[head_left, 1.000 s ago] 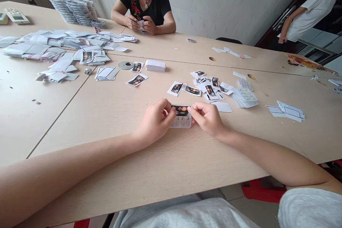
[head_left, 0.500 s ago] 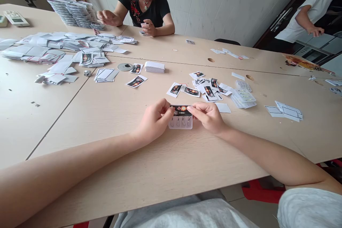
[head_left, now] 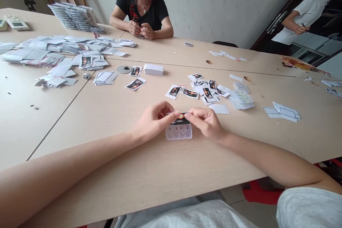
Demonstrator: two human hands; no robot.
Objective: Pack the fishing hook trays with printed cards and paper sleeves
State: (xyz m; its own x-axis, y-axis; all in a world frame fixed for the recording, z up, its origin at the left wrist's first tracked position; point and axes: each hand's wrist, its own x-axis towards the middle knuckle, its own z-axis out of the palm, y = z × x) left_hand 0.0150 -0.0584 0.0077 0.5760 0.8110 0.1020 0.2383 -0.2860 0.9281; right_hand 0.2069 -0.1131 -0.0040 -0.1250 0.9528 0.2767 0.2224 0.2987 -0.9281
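Low above the table's near side is a small clear plastic fishhook box [head_left: 178, 133], with hooks in a row of compartments. Across its upper part lies a black label sticker [head_left: 184, 121] with a red and yellow burst. My left hand [head_left: 157, 117] grips the box from the left, its thumb pressed flat on the label. From the right, my right hand [head_left: 207, 123] pinches the upper corner, thumb on the label's edge. My other fingertips are hidden behind the box. Just beyond the hands lie loose black label stickers [head_left: 190, 93] on white backing.
Clear plastic boxes [head_left: 242, 99] and white cards [head_left: 287, 111] lie to the right. A white card stack [head_left: 153, 69], a tape roll [head_left: 124, 69] and a large pile of packets [head_left: 40, 50] are left. A co-worker in black [head_left: 144, 14] sits opposite; another person [head_left: 304, 14] stands right.
The box has come slightly nearer to me. My left thumb has slid right along the label. The co-worker opposite has brought both hands together.
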